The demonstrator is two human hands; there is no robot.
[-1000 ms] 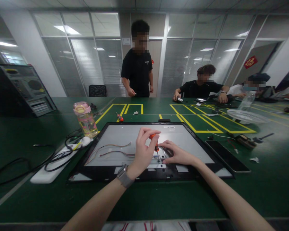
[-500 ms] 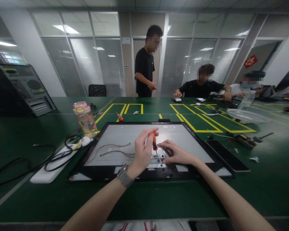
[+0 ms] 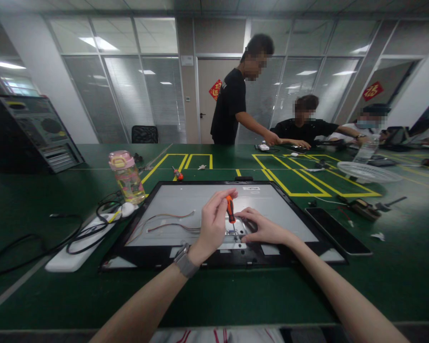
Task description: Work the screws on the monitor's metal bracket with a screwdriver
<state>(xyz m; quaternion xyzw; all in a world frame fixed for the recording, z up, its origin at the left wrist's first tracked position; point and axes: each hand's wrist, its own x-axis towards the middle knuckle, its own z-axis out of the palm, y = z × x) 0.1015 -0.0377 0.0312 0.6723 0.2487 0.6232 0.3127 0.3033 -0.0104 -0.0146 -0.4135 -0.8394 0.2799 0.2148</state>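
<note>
My left hand (image 3: 214,216) is closed around the top of an orange and black screwdriver (image 3: 230,210). Its shaft points down, the tip meeting a metal bracket (image 3: 240,227) near the front edge of a flat display panel (image 3: 289,214). The panel lies with its grey back up in a black frame. Against the bracket's right side rests my right hand (image 3: 264,227), its thumb and fingers pressing on the metal; the fingertips are partly hidden. Thin wires (image 3: 175,227) with small connectors run across the panel left of my left hand.
On the left stand a pink-lidded bottle (image 3: 127,176), a white power strip (image 3: 78,245) with black cables and a computer case (image 3: 32,133). A phone (image 3: 338,231) lies right of the panel. Beyond it sits a second screwdriver (image 3: 178,175). Co-workers (image 3: 232,105) are across the table.
The screwdriver handle shows more clearly and has shifted slightly; both my hands stay nearly in place. The standing co-worker has moved right and reaches an arm toward the seated one.
</note>
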